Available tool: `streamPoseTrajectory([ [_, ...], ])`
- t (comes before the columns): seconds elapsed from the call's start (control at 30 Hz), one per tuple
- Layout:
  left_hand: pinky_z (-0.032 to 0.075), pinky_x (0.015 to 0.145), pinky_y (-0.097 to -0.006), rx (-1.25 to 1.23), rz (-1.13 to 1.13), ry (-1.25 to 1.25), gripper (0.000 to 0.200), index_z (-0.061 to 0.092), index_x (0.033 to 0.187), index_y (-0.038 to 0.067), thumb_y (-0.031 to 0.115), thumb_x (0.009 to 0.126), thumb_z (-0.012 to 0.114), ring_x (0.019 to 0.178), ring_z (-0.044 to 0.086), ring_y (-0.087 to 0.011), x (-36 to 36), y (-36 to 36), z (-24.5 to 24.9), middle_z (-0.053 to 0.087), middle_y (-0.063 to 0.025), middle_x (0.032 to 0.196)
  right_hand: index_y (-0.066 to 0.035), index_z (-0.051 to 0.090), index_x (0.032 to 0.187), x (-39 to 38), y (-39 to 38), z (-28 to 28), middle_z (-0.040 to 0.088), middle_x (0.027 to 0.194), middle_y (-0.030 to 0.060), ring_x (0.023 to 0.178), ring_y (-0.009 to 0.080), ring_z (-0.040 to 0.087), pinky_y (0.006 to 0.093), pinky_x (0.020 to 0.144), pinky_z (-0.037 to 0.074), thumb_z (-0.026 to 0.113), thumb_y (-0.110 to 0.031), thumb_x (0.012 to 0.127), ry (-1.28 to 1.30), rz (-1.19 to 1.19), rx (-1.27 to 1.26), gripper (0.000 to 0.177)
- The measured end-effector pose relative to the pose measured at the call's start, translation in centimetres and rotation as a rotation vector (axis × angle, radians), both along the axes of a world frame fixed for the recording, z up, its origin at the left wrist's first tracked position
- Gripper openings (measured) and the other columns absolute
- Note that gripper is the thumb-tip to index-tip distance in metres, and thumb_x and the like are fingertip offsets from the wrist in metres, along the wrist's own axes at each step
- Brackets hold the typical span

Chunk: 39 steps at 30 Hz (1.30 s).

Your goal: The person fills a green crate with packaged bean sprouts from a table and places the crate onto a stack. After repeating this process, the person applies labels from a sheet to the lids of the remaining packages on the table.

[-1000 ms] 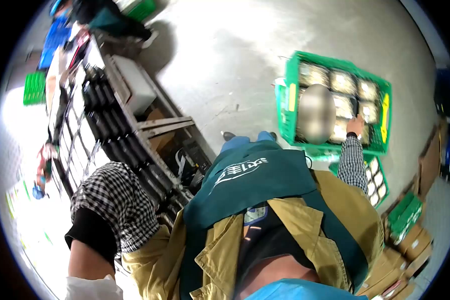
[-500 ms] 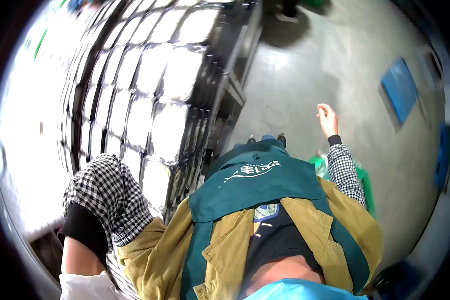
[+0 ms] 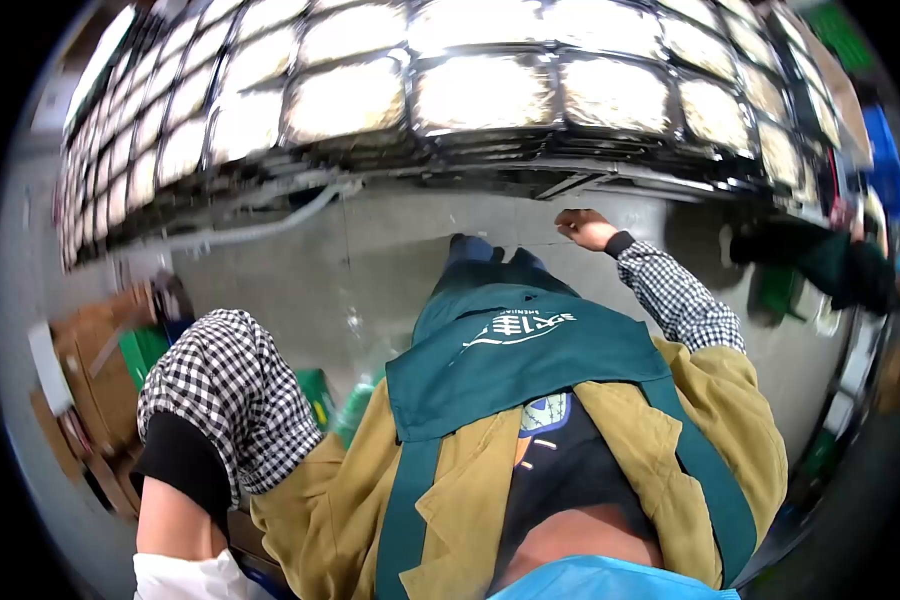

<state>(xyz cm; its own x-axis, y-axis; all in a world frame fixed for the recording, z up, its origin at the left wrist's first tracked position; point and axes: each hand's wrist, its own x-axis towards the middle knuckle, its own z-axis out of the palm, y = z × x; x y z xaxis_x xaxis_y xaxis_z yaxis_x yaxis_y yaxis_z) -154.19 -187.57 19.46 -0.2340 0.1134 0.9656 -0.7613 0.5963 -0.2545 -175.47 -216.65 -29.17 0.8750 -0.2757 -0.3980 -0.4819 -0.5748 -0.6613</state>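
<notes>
My right hand (image 3: 587,228) is held out in front of me at the edge of a long table, fingers loosely bent and slightly apart, with nothing visible in them. Just beyond it stand rows of stacked black trays (image 3: 485,95) with pale contents, partly washed out by glare. At the lower left, my left hand (image 3: 195,577) is raised near the camera in a white glove. Its fingers fall outside the picture, so whatever it may hold is hidden. Checked sleeve covers and a green apron (image 3: 515,345) are on my body.
Cardboard boxes (image 3: 95,365) are piled at the left. A co-worker's dark sleeve (image 3: 820,260) reaches in from the right, near a green stool-like object (image 3: 775,292). A blue bin (image 3: 885,165) stands at the far right. Grey floor (image 3: 260,260) shows below the table edge.
My body has turned, so the trays that were on my left now stretch across in front of me. My right hand is now close to their table edge; my left arm stays raised.
</notes>
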Motion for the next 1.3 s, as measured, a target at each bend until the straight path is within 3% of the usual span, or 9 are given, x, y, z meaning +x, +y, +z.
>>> streamPoseTrajectory([
  [0.2,0.042,0.07,-0.0303,-0.222,0.439,0.157,0.012,0.056,0.086,0.013,0.016,0.088,0.044,0.075,0.052,-0.0111,-1.3,13.3,-1.5,0.054,0.0036,0.085,-0.01,0.063,0.095,9.1,6.7,-1.5,0.065,0.092,0.0128,0.086,0.0321,0.061,0.039,0.076,0.047,0.053,-0.03,0.083,0.147,0.334,0.081,0.025],
  [0.3,0.043,0.068,-0.0301,-0.474,0.636,0.287,0.013,0.057,0.083,0.014,0.015,0.088,0.044,0.071,0.052,-0.0105,-2.3,20.1,-3.1,0.055,0.0047,0.082,-0.003,0.061,0.093,13.0,10.5,-2.4,0.065,0.081,0.0122,0.068,0.0215,0.063,0.0339,0.066,0.048,0.054,-0.026,0.086,0.209,0.596,-0.064,0.025],
  [0.4,0.043,0.066,-0.0298,-0.789,0.719,0.508,0.015,0.058,0.081,0.015,0.015,0.087,0.044,0.068,0.053,-0.01,-3.5,27.0,-5.8,0.055,0.0058,0.078,-0.002,0.061,0.093,16.7,15.7,-4.5,0.064,0.081,0.0138,0.072,0.0251,0.063,0.0355,0.068,0.048,0.054,-0.025,0.084,0.114,0.699,-0.071,0.025],
  [0.5,0.04,0.074,-0.0275,-0.489,0.847,0.896,0.013,0.055,0.094,0.007,0.015,0.089,0.045,0.075,0.049,-0.0116,-3.7,30.4,-10.3,0.054,0.0007,0.082,-0.002,0.061,0.093,21.1,22.5,-2.6,0.065,0.079,0.0132,0.072,0.0244,0.065,0.0345,0.068,0.05,0.056,-0.022,0.084,0.005,0.773,-0.044,0.023],
  [0.6,0.041,0.071,-0.0254,-0.408,1.288,1.455,0.035,0.046,0.121,-0.005,0.012,0.091,0.048,0.073,0.048,-0.0115,-3.1,31.5,-17.7,0.053,-0.0063,0.082,-0.001,0.062,0.092,24.4,28.1,-2.2,0.066,0.074,0.0119,0.065,0.0194,0.066,0.0309,0.062,0.051,0.057,-0.018,0.084,-0.097,0.773,0.044,0.02],
  [0.7,0.044,0.07,-0.0265,-0.335,0.903,1.868,0.032,0.049,0.121,-0.004,0.009,0.092,0.047,0.073,0.049,-0.0107,-2.6,32.4,-22.2,0.055,-0.0053,0.085,0.001,0.062,0.096,27.4,33.0,1.2,0.067,0.078,0.0122,0.068,0.0164,0.067,0.0282,0.063,0.052,0.055,-0.015,0.086,-0.035,0.787,0.2,0.021],
  [0.93,0.046,0.067,-0.0251,-0.246,0.902,1.817,0.025,0.059,0.112,0.0,0.009,0.092,0.048,0.069,0.052,-0.0099,9.2,33.5,-23.0,0.058,-0.0038,0.08,0.001,0.061,0.098,37.7,38.8,5.7,0.065,0.075,0.0114,0.066,0.0162,0.063,0.0284,0.062,0.049,0.054,-0.016,0.087,-0.128,0.66,0.372,0.022],
  [1.17,0.047,0.07,-0.0232,-0.147,0.708,1.763,0.024,0.058,0.108,0.001,-0.002,0.085,0.054,0.076,0.056,-0.0103,22.5,34.6,-21.5,0.061,-0.0083,0.098,0.001,0.063,0.096,55.3,46.1,7.3,0.067,0.08,0.0103,0.073,0.0151,0.063,0.0273,0.067,0.048,0.055,-0.018,0.087,-0.301,0.533,0.42,0.021],
  [1.3,0.047,0.073,-0.0229,0.122,1.342,1.757,0.029,0.059,0.109,0.003,-0.006,0.081,0.057,0.084,0.057,-0.0116,26.4,40.0,-20.5,0.059,-0.0069,0.102,0.0,0.065,0.093,65.0,55.5,8.1,0.067,0.082,0.0095,0.077,0.0157,0.064,0.0271,0.07,0.048,0.058,-0.017,0.087,-0.328,0.58,0.516,0.02],
])
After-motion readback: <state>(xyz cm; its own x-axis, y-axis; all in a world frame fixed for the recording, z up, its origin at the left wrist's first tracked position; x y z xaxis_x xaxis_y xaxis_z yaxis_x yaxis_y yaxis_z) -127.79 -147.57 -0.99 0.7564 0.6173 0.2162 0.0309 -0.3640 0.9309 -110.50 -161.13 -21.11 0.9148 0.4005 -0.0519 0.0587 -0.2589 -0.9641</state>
